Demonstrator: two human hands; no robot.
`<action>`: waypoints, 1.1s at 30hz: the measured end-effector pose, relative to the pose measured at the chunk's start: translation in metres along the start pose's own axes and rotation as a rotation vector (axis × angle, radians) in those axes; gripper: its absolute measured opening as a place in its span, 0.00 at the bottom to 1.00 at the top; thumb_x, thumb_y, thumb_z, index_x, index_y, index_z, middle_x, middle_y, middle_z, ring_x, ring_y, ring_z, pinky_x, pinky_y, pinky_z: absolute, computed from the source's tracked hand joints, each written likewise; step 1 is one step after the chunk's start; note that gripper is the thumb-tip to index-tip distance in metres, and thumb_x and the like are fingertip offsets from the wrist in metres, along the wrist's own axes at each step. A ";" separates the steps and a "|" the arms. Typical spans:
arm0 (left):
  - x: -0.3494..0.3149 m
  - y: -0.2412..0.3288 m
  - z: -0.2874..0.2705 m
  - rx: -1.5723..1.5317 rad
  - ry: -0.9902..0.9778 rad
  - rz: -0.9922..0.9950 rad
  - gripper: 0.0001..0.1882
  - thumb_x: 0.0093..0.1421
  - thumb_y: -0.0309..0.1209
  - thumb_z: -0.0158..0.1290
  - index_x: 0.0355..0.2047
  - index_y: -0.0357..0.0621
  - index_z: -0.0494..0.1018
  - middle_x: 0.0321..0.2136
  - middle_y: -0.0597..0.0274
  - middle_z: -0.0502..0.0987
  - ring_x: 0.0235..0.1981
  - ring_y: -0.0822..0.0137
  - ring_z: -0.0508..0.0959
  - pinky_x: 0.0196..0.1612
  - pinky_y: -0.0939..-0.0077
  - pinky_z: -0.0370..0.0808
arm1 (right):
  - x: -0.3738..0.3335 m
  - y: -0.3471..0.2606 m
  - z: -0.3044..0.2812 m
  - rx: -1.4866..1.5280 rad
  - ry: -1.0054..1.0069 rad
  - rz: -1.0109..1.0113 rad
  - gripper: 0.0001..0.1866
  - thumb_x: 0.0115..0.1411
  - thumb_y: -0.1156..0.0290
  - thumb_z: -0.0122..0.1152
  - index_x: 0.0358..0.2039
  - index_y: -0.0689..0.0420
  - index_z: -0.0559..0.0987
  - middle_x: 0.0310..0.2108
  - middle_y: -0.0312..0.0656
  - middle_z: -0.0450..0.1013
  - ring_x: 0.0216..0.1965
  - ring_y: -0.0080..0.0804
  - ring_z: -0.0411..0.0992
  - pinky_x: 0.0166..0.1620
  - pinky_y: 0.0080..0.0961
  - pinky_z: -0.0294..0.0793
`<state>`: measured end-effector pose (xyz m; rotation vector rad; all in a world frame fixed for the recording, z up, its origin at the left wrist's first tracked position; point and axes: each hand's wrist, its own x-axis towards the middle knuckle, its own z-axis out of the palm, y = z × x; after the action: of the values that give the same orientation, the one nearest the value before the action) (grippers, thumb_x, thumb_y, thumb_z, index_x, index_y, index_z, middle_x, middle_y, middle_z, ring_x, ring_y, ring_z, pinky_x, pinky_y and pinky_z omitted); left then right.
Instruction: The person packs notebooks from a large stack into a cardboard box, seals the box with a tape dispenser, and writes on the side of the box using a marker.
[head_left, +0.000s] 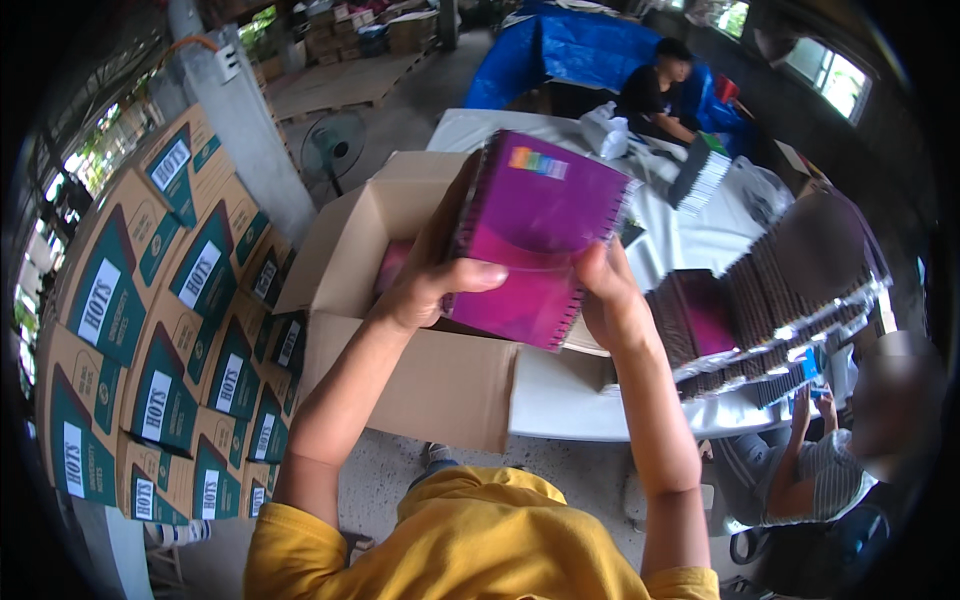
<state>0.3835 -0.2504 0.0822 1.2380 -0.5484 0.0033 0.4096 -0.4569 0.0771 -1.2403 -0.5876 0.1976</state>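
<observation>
Between my two hands is a stack of spiral notebooks (545,215) with a purple and magenta cover, raised and tilted above an open cardboard box (410,375). My left hand (435,285) grips the stack's left side, thumb across the front cover. My right hand (608,290) closes on the right side, next to the wire binding. How many notebooks are in the stack I cannot tell. Inside the box a pinkish cover (395,258) shows; the held stack hides much of the interior.
Long rows of notebooks (790,280) stand on the white-covered table (570,408) to the right, near a smaller stack (700,172). Printed cartons (160,390) are piled at left beside a pillar (245,130) and a fan (333,145). One person (660,95) sits beyond the table, another (815,480) at right.
</observation>
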 end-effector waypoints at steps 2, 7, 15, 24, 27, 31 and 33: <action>-0.005 0.024 -0.025 0.212 0.034 0.034 0.52 0.51 0.41 0.59 0.68 0.36 0.41 0.59 0.48 0.62 0.60 0.59 0.63 0.62 0.70 0.58 | 0.028 0.000 0.041 0.228 0.041 0.131 0.44 0.50 0.56 0.69 0.61 0.61 0.58 0.54 0.49 0.65 0.56 0.39 0.64 0.59 0.35 0.61; -0.052 0.045 -0.118 0.360 0.165 -0.073 0.58 0.55 0.52 0.58 0.68 0.36 0.32 0.66 0.43 0.47 0.68 0.55 0.46 0.67 0.64 0.45 | 0.087 0.059 0.074 0.451 -0.025 0.356 0.27 0.52 0.60 0.61 0.49 0.63 0.70 0.40 0.48 0.74 0.40 0.39 0.76 0.46 0.34 0.78; -0.186 -0.022 -0.204 1.262 0.262 -0.201 0.61 0.46 0.70 0.53 0.69 0.46 0.44 0.66 0.29 0.30 0.68 0.34 0.33 0.63 0.33 0.39 | 0.129 0.183 0.101 0.481 0.156 1.145 0.28 0.52 0.53 0.60 0.50 0.57 0.73 0.44 0.46 0.75 0.45 0.43 0.73 0.54 0.44 0.70; -0.197 -0.062 -0.218 1.135 0.282 -0.121 0.46 0.48 0.60 0.61 0.64 0.59 0.60 0.66 0.32 0.39 0.67 0.34 0.38 0.61 0.33 0.28 | 0.110 0.315 0.113 0.400 0.089 1.323 0.29 0.58 0.53 0.59 0.55 0.56 0.70 0.52 0.45 0.72 0.53 0.40 0.70 0.59 0.42 0.66; -0.195 -0.064 -0.224 1.130 0.288 -0.071 0.44 0.47 0.56 0.64 0.63 0.59 0.62 0.66 0.37 0.42 0.66 0.39 0.43 0.62 0.38 0.32 | 0.110 0.333 0.141 0.552 0.083 1.305 0.29 0.62 0.51 0.55 0.57 0.56 0.68 0.54 0.46 0.70 0.58 0.40 0.67 0.62 0.44 0.63; -0.192 -0.068 -0.229 1.134 0.298 0.015 0.42 0.48 0.55 0.64 0.61 0.59 0.63 0.65 0.39 0.45 0.65 0.42 0.47 0.61 0.41 0.38 | 0.112 0.337 0.151 0.598 0.057 1.284 0.30 0.63 0.49 0.54 0.58 0.56 0.66 0.57 0.47 0.67 0.59 0.40 0.65 0.63 0.44 0.62; -0.191 -0.069 -0.228 1.147 0.299 0.037 0.41 0.48 0.55 0.63 0.61 0.58 0.63 0.65 0.39 0.46 0.64 0.43 0.48 0.61 0.42 0.39 | 0.108 0.337 0.151 0.622 0.053 1.236 0.30 0.62 0.48 0.54 0.57 0.56 0.67 0.57 0.47 0.67 0.59 0.41 0.65 0.62 0.44 0.62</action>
<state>0.3275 -0.0152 -0.1043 2.2849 -0.2813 0.5958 0.4783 -0.1723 -0.1719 -0.8340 0.3595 1.2694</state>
